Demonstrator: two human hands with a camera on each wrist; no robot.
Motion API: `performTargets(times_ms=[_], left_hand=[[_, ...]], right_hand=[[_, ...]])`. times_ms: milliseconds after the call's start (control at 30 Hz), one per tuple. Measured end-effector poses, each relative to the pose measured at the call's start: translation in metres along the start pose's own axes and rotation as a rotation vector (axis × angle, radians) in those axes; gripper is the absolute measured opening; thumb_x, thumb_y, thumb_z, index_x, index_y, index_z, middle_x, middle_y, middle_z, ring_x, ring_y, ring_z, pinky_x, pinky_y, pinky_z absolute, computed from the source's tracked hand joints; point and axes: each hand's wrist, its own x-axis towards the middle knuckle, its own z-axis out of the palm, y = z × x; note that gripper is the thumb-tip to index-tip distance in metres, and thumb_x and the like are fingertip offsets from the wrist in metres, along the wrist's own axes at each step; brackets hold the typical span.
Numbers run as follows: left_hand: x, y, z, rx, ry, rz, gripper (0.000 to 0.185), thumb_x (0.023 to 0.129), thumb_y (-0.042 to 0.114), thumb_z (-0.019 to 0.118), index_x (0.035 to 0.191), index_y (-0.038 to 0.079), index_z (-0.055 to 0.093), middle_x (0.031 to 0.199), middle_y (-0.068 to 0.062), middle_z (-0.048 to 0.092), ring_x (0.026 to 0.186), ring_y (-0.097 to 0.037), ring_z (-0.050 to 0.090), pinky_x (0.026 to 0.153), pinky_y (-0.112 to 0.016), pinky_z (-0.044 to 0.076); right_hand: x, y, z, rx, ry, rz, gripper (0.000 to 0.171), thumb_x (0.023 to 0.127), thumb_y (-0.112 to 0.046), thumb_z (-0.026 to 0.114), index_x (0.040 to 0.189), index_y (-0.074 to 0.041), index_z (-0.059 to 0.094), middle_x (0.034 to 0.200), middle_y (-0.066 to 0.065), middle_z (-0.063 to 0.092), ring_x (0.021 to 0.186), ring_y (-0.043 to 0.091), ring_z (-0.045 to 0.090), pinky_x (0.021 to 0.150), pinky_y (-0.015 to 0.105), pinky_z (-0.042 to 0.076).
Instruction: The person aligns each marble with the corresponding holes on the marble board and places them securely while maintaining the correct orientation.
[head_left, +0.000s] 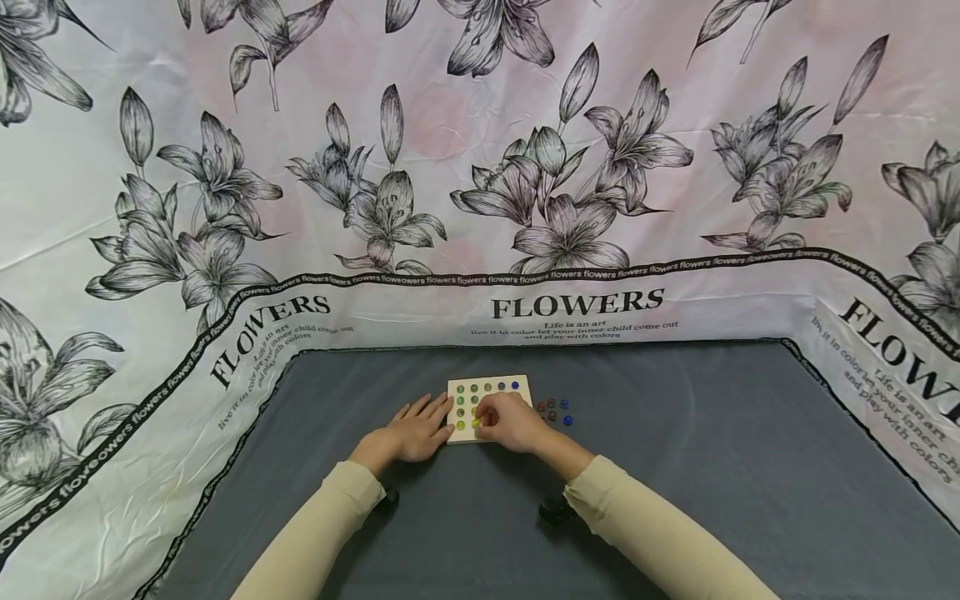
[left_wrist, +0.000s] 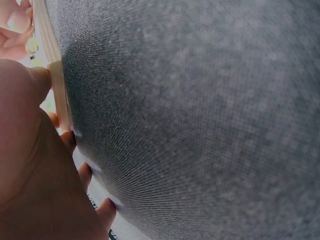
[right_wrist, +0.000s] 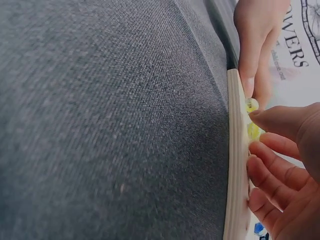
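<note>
A pale wooden board (head_left: 452, 437) lies on the dark cloth with rows of small glass marbles on it, green ones (head_left: 474, 388) at the back left and yellow ones nearer the front. My left hand (head_left: 415, 430) rests flat at the board's left side, its thumb against the wooden edge (left_wrist: 59, 95) in the left wrist view. Over the front of the board, my right hand (head_left: 513, 422) pinches a yellow marble (right_wrist: 253, 131) between thumb and index finger. Its other fingers are bent over the board and hide part of the rows.
Several loose marbles lie on the cloth right of the board, reddish-brown ones (head_left: 552, 415) and blue ones (head_left: 567, 420). A dark grey cloth (head_left: 675, 467) covers the table, and a flower-printed sheet (head_left: 420, 312) hangs behind and along both sides.
</note>
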Motion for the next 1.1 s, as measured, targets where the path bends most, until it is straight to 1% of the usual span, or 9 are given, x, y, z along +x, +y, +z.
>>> performTargets(times_ms=[100, 200, 333, 433, 533, 733, 833, 967, 1100], left_hand=[[0.0, -0.001, 0.001, -0.007, -0.006, 0.001, 0.062, 0.113, 0.042, 0.03, 0.166, 0.014, 0.016, 0.172, -0.007, 0.013, 0.158, -0.034, 0.01, 0.124, -0.059, 0.01], [0.001, -0.001, 0.002, -0.007, -0.002, 0.002, 0.061, 0.113, 0.042, 0.03, 0.166, 0.014, 0.018, 0.172, -0.006, 0.014, 0.158, -0.034, 0.011, 0.124, -0.059, 0.011], [-0.001, -0.001, 0.004, -0.009, 0.005, 0.006, 0.061, 0.113, 0.042, 0.03, 0.166, 0.014, 0.019, 0.172, -0.005, 0.015, 0.158, -0.033, 0.012, 0.124, -0.058, 0.013], [-0.001, -0.001, 0.004, -0.011, 0.011, 0.012, 0.061, 0.113, 0.042, 0.031, 0.166, 0.014, 0.02, 0.172, -0.005, 0.016, 0.157, -0.034, 0.013, 0.124, -0.059, 0.014], [-0.001, -0.001, 0.002, -0.007, 0.016, 0.016, 0.061, 0.113, 0.041, 0.031, 0.166, 0.013, 0.019, 0.172, -0.006, 0.015, 0.157, -0.035, 0.013, 0.124, -0.059, 0.013], [-0.003, -0.001, -0.003, -0.004, 0.018, 0.022, 0.06, 0.113, 0.04, 0.031, 0.166, 0.012, 0.019, 0.172, -0.007, 0.015, 0.157, -0.035, 0.012, 0.124, -0.06, 0.013], [-0.003, -0.001, -0.003, -0.009, 0.016, 0.019, 0.06, 0.113, 0.04, 0.031, 0.166, 0.012, 0.019, 0.172, -0.007, 0.014, 0.157, -0.035, 0.012, 0.124, -0.059, 0.012], [-0.002, -0.001, -0.002, -0.009, 0.009, 0.015, 0.061, 0.113, 0.042, 0.03, 0.166, 0.014, 0.018, 0.172, -0.006, 0.014, 0.158, -0.034, 0.011, 0.124, -0.059, 0.012], [-0.002, 0.0, -0.002, -0.011, 0.007, 0.014, 0.061, 0.113, 0.042, 0.03, 0.166, 0.014, 0.018, 0.172, -0.005, 0.013, 0.158, -0.034, 0.011, 0.124, -0.059, 0.012]], right_hand=[[-0.004, -0.001, -0.003, -0.005, -0.016, -0.027, 0.02, 0.088, -0.006, 0.079, 0.106, 0.002, 0.072, 0.09, 0.008, 0.072, 0.078, 0.016, 0.066, 0.074, 0.035, 0.055], [-0.008, -0.001, -0.006, -0.015, -0.029, -0.04, 0.023, 0.089, -0.007, 0.077, 0.11, 0.002, 0.072, 0.096, 0.011, 0.072, 0.08, 0.017, 0.067, 0.075, 0.037, 0.056], [-0.016, -0.001, -0.013, -0.031, -0.041, -0.06, 0.025, 0.09, -0.009, 0.076, 0.113, 0.002, 0.072, 0.101, 0.012, 0.072, 0.079, 0.016, 0.066, 0.071, 0.034, 0.055], [-0.023, -0.002, -0.021, -0.041, -0.044, -0.062, 0.026, 0.09, -0.01, 0.077, 0.113, 0.001, 0.072, 0.102, 0.011, 0.071, 0.078, 0.014, 0.064, 0.068, 0.032, 0.054], [-0.029, -0.001, -0.028, -0.062, -0.05, -0.048, 0.026, 0.09, -0.011, 0.078, 0.114, -0.002, 0.072, 0.103, 0.009, 0.07, 0.08, 0.013, 0.063, 0.069, 0.032, 0.053], [-0.038, 0.0, -0.04, -0.082, -0.046, -0.058, 0.027, 0.09, -0.011, 0.078, 0.114, -0.001, 0.072, 0.106, 0.01, 0.07, 0.089, 0.024, 0.065, 0.072, 0.035, 0.053], [-0.042, 0.0, -0.044, -0.096, -0.046, -0.055, 0.027, 0.09, -0.011, 0.078, 0.115, -0.002, 0.072, 0.108, 0.01, 0.07, 0.093, 0.027, 0.065, 0.074, 0.034, 0.052], [-0.05, 0.001, -0.05, -0.11, -0.036, -0.073, 0.026, 0.09, -0.01, 0.078, 0.114, -0.002, 0.072, 0.109, 0.011, 0.069, 0.091, 0.028, 0.065, 0.073, 0.034, 0.052], [-0.059, 0.006, -0.058, -0.131, -0.015, -0.106, 0.026, 0.09, -0.01, 0.079, 0.113, -0.001, 0.072, 0.104, 0.011, 0.068, 0.087, 0.028, 0.063, 0.072, 0.033, 0.051]])
